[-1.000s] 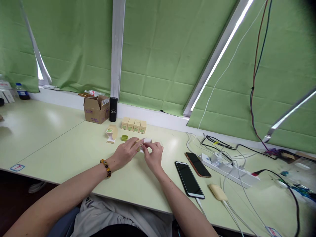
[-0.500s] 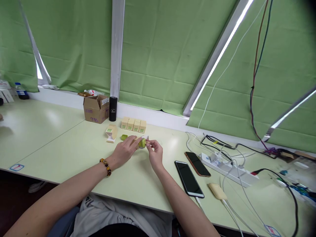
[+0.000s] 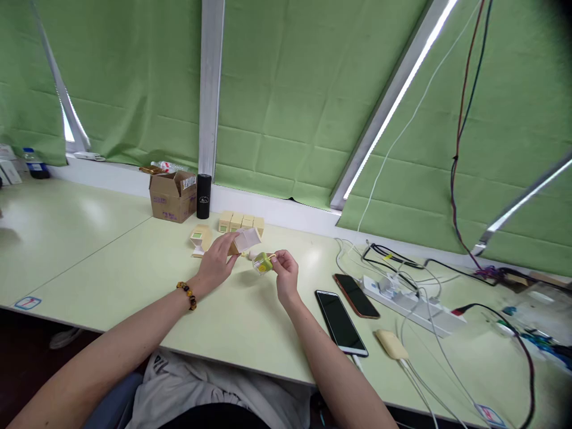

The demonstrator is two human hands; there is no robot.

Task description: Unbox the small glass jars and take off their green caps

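My left hand (image 3: 217, 259) is closed on a small beige carton (image 3: 246, 239), its flap open and its pale inside showing. Between the fingertips of my right hand (image 3: 286, 275) is a light cord loop, from which a small clear jar with a green lid (image 3: 262, 263) hangs, tilted, just above the table. Something yellow shows through the jar's wall. The jar is apart from the carton. Behind my left hand lies another opened carton (image 3: 201, 237). A row of several closed small cartons (image 3: 224, 221) stands farther back, partly hidden by the held one.
A brown cardboard box (image 3: 173, 198) and a black tumbler (image 3: 204, 196) stand at the back left. To my right lie a white-edged phone (image 3: 341, 323), a second phone (image 3: 356, 296), a yellowish charging case (image 3: 392, 344) and a power strip (image 3: 411, 307) with tangled cables.
The jar has come out of the carton, drawn right and down by my right hand. My left hand has shifted left and tipped the carton up, now covering the green piece seen on the table before.
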